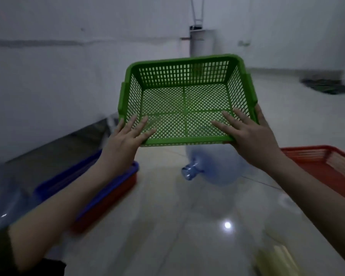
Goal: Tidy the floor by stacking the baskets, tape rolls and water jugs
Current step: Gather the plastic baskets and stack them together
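Green basket point(184, 100) was up in the air in the head view, tilted so its open top faced the camera, above a blue water jug point(213, 166) lying on its side on the pale tiled floor point(167, 226). Being an empty lattice of thin plastic, it probably weighed little and stayed fairly stiff, flexing a bit at the walls; the solid rim and the near corners looked like the safest places to grip, since the mesh itself offers small holes that could snag fingertips. The left hand point(126, 134) held the near left corner, fingers spread flat over the mesh floor inside. The right hand point(247, 130) did the same at the near right corner, fingers splayed on the mesh, thumb hooked over the side wall. Low at the left sat a blue basket point(84, 176) nested in a red basket point(108, 204), the likely stack to join; another red basket point(325, 162) lay at the right
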